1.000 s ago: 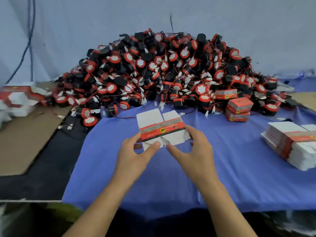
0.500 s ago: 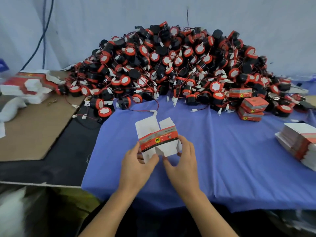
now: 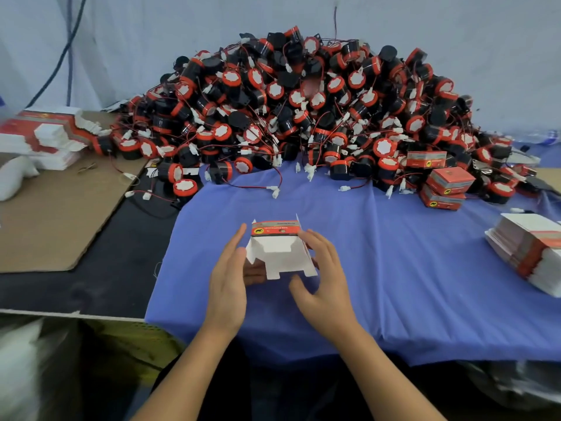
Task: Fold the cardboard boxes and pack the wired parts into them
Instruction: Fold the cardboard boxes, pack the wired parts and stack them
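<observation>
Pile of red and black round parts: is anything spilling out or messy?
Yes. A few red-and-black round wired parts lie strayed off the blue cloth at the left, loose wires trailing onto the brown cardboard sheet.

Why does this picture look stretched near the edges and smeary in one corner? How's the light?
Head view: the wide-angle lens stretches the edges; a white shape at bottom left is smeared by blur; the left hand, right hand and cardboard box look slightly soft; the light is even, with a faint shadow on the blue cloth under the box and no glare.
</observation>
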{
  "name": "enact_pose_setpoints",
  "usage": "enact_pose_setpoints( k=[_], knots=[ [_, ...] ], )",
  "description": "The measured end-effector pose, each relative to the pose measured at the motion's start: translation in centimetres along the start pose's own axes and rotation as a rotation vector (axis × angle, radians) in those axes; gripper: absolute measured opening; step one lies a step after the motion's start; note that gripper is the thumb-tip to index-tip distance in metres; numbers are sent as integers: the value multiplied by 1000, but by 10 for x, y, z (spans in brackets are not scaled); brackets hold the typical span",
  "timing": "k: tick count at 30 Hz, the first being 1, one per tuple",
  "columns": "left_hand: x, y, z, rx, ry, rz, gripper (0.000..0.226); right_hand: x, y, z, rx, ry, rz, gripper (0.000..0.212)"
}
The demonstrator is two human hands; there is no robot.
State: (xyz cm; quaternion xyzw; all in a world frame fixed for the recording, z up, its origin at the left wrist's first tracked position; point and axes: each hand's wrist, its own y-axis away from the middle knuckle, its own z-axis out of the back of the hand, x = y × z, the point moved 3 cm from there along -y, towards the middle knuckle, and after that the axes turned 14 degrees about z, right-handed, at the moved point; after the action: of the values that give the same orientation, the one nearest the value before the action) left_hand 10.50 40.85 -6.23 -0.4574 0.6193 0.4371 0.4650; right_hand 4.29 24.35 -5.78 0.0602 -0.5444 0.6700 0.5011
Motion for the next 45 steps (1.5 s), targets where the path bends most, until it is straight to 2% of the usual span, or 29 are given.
enact_pose_setpoints(
  k=[4, 8, 12, 15, 17, 19, 21, 23, 24, 29, 31, 36, 39, 41, 44, 45],
  knots=[
    [-8, 3, -2, 23, -4, 24, 49, 4, 1, 3, -67, -55, -15, 70],
    [-18, 8, -4, 96, -41, -2, 46, 13, -3, 12, -115, -91, -111, 67],
    [-40, 10, 4, 86, -191, -154, 65, 29, -17, 33, -141, -163, -115, 62],
    [-52, 11, 3, 131, -218, -143, 75, 41, -28, 46, -131, -359, -132, 58],
    [-59, 15, -2, 203, -188, -126, 83, 47, -32, 48, -66, -449, -139, 55],
    [-66, 18, -7, 261, -119, -100, 76, 53, -33, 47, -14, -474, -154, 53],
    [-71, 21, -11, 291, -64, -97, 50, 56, -32, 46, -25, -518, -198, 53],
    [-74, 25, -13, 276, -52, -99, 28, 58, -30, 43, -65, -557, -241, 53],
    [-74, 26, -14, 270, -43, -86, 23, 60, -30, 42, -86, -574, -256, 53],
    [-67, 33, -22, 176, 36, -64, 21, 66, -27, 28, -214, -672, -310, 51],
    [-64, 34, -25, 129, 61, -93, 29, 69, -26, 22, -245, -658, -321, 50],
    [-63, 39, -30, 61, -45, -133, 39, 74, -23, 14, -312, -606, -354, 52],
    [-69, 45, -34, 118, -148, -144, 38, 78, -23, 14, -286, -545, -356, 52],
    [-69, 48, -36, 238, -165, -112, 32, 80, -22, 16, -253, -510, -365, 52],
    [-67, 49, -33, 446, -72, 21, 62, 79, -22, 19, -231, -451, -406, 55],
    [-68, 49, -32, 490, -31, 48, 65, 80, -22, 20, -229, -439, -412, 56]
  ],
)
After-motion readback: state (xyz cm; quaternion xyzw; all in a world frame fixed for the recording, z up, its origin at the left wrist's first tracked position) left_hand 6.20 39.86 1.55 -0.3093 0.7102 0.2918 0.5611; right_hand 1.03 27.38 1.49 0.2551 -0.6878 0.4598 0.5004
